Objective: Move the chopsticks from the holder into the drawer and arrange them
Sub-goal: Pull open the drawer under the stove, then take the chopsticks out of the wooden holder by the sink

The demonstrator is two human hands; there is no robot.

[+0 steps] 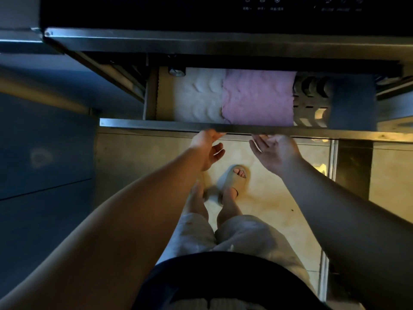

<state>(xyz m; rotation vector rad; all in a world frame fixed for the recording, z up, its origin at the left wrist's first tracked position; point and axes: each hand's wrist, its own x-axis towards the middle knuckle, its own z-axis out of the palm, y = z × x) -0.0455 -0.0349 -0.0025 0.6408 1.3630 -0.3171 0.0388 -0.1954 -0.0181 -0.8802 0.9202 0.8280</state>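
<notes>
Over on the left there is only the dim cabinet front [44, 142] and a slide rail, nothing of the task there. Coming across, the left hand [206, 148] reaches up to the steel front edge of the drawer [169, 124], fingers loosely curled under the lip and thumb apart, holding nothing I can see. The drawer stands partly pulled out beneath the dark appliance panel [223, 12]; inside lie a pale quilted mat [196, 97] and, just beside it, a pink cloth [258, 97]. The right hand [276, 151] is at the same edge, palm turned up, fingers spread and empty. Further right a rack of dark round slots [312, 97] fills the drawer's end. No chopsticks and no holder are in sight from here, so I'd judge the transfer hasn't begun. The risk I see is the drawer itself: with both hands under the lip, an uneven tug could skew it on its rails or pinch fingertips. The light is poor too, and thin sticks laid on rumpled cloth may roll or slip into the rack's gaps.
</notes>
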